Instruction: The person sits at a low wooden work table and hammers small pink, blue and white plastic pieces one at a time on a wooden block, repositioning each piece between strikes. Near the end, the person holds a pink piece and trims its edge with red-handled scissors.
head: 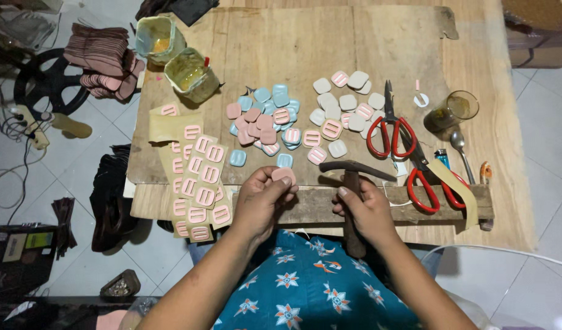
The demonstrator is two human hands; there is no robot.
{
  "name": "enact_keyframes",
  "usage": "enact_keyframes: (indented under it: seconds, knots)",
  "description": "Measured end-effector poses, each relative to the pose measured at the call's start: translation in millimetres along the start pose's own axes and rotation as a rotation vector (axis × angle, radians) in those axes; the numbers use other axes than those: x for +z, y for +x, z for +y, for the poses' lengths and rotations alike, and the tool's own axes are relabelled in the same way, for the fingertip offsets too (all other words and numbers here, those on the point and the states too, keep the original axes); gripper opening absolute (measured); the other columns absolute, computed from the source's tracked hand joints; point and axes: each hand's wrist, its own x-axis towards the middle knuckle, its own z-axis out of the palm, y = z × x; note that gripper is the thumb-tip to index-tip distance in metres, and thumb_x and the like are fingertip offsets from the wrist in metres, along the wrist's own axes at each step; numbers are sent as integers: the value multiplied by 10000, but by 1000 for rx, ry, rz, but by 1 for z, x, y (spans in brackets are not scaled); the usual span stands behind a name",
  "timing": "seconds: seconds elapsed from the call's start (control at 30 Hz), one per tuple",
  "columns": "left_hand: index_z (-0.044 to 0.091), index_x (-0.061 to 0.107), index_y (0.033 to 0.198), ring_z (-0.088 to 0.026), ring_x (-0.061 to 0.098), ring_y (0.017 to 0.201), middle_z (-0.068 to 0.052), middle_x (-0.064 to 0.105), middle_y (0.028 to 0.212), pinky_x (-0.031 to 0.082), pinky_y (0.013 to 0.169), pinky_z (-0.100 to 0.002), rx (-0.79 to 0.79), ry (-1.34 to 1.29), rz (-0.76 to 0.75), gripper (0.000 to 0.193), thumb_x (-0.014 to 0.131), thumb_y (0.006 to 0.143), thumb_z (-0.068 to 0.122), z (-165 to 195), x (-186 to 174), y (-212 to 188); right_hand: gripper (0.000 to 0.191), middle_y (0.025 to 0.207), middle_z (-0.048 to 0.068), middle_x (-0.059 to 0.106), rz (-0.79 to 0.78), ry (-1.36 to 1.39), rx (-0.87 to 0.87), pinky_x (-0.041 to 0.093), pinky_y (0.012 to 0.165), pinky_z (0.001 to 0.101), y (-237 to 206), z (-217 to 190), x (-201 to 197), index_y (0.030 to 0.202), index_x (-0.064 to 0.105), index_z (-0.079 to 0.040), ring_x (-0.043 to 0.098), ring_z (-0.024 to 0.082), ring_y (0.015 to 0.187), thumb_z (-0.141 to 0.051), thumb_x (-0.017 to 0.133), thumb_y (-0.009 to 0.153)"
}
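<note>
Two hands meet at the near edge of the wooden work board (366, 49). Your left hand (261, 201) pinches a small pink rounded-square leather piece (284, 176) between curled fingers, flat face up, with no clear long axis. Your right hand (366, 211) is closed around a dark wooden-handled hammer (353, 183); its handle runs toward you and its head lies across. Your fingertips sit close to the hammer head, so I judge a careless blow could hit them.

left hand (261, 198) pinching, right hand (365, 206) gripping
</note>
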Motion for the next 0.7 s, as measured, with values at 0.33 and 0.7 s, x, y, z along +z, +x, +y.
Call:
enact_keyframes:
  seconds: [0.33, 0.7]
  knots:
    - [52, 565, 1181, -147, 685, 838, -71, 696, 965, 558, 729, -269, -24, -75, -72, 255, 665, 946, 42, -3, 14, -11, 291, 854, 66, 701, -188, -4, -143, 573, 700, 271, -34, -16, -1, 1067, 661, 43, 680, 124, 740, -233, 568, 1051]
    - [-30, 643, 1205, -153, 706, 830, -78, 735, 966, 596, 757, -316, 166, 513, 145, 318, 626, 923, 114, 13, -17, 38, 281, 852, 91, 717, 147, -63, -61, 581, 646, 288, -13, 14, -11, 1146, 666, 24, 700, 141, 707, -186, 660, 959]
